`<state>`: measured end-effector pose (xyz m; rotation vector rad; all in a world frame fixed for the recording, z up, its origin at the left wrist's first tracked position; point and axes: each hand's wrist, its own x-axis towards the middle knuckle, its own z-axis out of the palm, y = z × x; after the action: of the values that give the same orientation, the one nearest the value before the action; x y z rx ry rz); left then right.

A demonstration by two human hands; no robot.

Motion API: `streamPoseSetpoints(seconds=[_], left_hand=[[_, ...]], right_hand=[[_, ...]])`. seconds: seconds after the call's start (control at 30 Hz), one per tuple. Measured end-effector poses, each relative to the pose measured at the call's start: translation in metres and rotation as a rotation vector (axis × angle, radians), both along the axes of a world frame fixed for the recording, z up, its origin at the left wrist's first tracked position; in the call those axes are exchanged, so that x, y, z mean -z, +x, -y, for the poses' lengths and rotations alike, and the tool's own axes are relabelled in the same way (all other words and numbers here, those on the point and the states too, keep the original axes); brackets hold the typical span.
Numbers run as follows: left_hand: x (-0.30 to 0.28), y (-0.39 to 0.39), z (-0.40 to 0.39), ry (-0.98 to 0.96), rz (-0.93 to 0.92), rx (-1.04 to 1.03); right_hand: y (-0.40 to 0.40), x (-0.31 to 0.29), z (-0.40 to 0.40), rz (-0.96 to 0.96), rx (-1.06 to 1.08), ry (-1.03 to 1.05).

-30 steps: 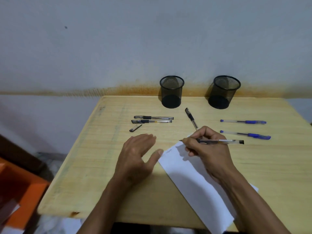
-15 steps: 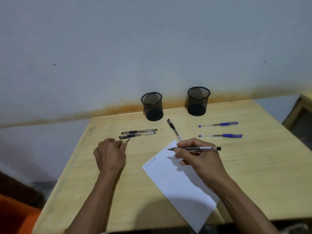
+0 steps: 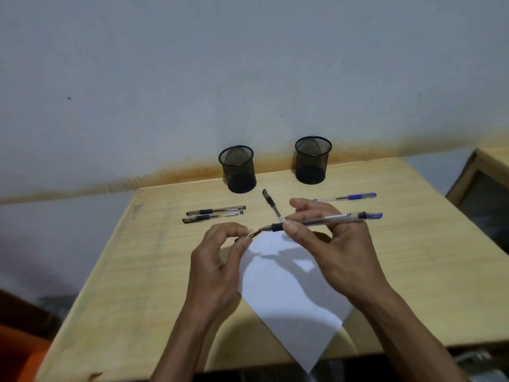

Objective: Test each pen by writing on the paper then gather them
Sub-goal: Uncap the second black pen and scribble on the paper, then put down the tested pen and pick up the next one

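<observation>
Two hands meet over the top corner of the paper (image 3: pixel 286 285), because I want the cap and the pen lined up right where I can see both. My right hand (image 3: pixel 330 244) has thumb and fingers closed on the black pen (image 3: pixel 316 221), held level with its tip pointing to nine o'clock so the open end faces the other hand. My left hand (image 3: pixel 217 260) pinches a small dark piece at its fingertips, just touching the tip; I take it for the pen's cap (image 3: pixel 252 233), though it is too small and blurred to be sure. Three more black pens lie on the table (image 3: pixel 143 271): a pair (image 3: pixel 214 213) side by side at ten o'clock from my hands, and a single one (image 3: pixel 271 205) slanting at twelve o'clock, partly behind my fingers. One blue pen (image 3: pixel 345 197) rests at one o'clock, and another's blue end (image 3: pixel 376 215) peeks out beyond my right hand. Both mesh cups (image 3: pixel 237 169) stand at the far edge, ready, I judge, for gathering once the testing is finished.
</observation>
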<state>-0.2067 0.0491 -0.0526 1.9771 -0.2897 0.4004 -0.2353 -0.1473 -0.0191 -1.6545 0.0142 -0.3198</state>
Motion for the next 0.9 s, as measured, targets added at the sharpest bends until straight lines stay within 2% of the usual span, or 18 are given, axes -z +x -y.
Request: streamPoseSetpoints(seconds=[0.17, 0.43, 0.57, 0.83, 0.9], left_hand=[[-0.001, -0.009, 0.003, -0.025, 0.035, 0.071], [-0.007, -0.014, 0.005, 0.038, 0.083, 0.125], [-0.015, -0.018, 0.007, 0.024, 0.027, 0.156], [-0.023, -0.02, -0.008, 0.151, 0.014, 0.169], [-0.028, -0.016, -0.012, 0.214, -0.001, 0.18]], right_hand=[[-0.004, 0.003, 0.002, 0.023, 0.022, -0.066], [-0.006, 0.004, -0.005, 0.012, -0.009, -0.1], [-0.009, 0.002, -0.008, 0.021, -0.01, -0.067], [-0.013, 0.017, -0.018, 0.021, -0.035, -0.024], [-0.012, 0.012, -0.014, -0.008, -0.07, 0.081]])
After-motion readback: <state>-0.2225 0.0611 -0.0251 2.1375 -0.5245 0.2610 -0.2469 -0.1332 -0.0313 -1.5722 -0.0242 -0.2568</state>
